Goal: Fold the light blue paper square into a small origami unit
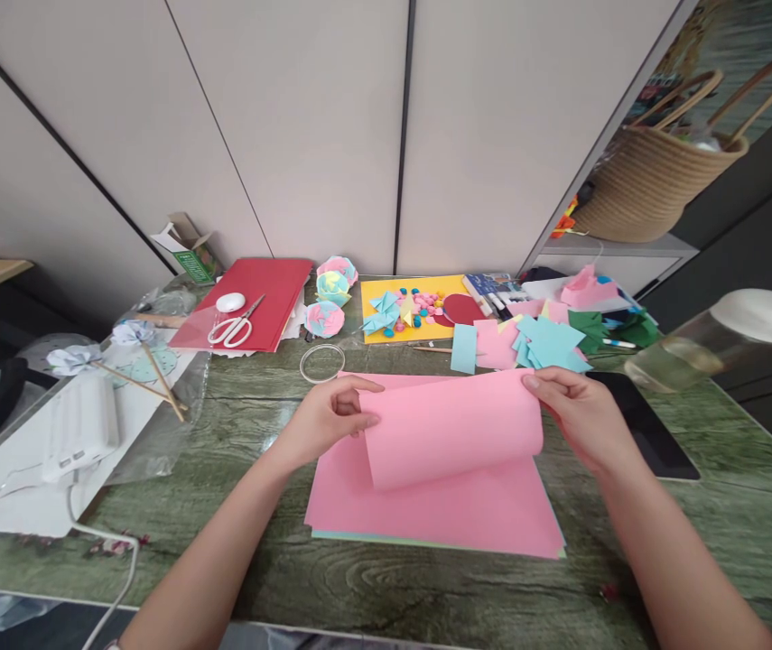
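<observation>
A sheet of pink paper (453,429) is bent over into a curl above a stack of coloured paper (426,524) whose top is pink, with blue and green edges showing below. My right hand (579,411) pinches the sheet's upper right corner between thumb and fingers. At its left edge, my left hand (328,420) holds the sheet with thumb and index finger, the other fingers curled. Just beyond my left hand lies a clear ring-shaped tape roll (321,363).
White scissors (231,332) lie on a red folder (267,293). Paper flowers (324,319), a yellow sheet (376,336) with small pieces, and cut blue paper (552,343) line the back. A black tablet (649,433) and a lidded jar (676,357) stand right; a white power bank (80,429) is left.
</observation>
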The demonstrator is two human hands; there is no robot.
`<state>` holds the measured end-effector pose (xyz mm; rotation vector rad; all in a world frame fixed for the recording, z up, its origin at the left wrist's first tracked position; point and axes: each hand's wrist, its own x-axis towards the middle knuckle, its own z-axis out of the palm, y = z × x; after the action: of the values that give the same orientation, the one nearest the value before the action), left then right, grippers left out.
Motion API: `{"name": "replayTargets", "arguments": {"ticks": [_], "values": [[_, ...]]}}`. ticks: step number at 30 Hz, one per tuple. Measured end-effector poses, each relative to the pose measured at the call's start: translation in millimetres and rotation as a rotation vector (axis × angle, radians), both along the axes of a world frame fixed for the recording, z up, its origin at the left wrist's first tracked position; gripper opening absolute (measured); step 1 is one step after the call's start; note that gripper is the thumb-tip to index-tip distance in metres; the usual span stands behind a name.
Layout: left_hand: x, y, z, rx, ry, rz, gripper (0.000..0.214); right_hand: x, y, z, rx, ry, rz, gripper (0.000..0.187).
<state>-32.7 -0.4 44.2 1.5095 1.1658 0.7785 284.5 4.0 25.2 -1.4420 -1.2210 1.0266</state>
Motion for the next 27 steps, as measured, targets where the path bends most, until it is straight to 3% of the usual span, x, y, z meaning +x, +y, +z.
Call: {"name": "replayTargets", "arguments": {"ticks": [27], "values": [[-1.6,0.2,1.9,0.027,0.059,0.009,0.034,-0.2,-1.0,2.9,-0.034,-0.033,0.027,0.023]]}}
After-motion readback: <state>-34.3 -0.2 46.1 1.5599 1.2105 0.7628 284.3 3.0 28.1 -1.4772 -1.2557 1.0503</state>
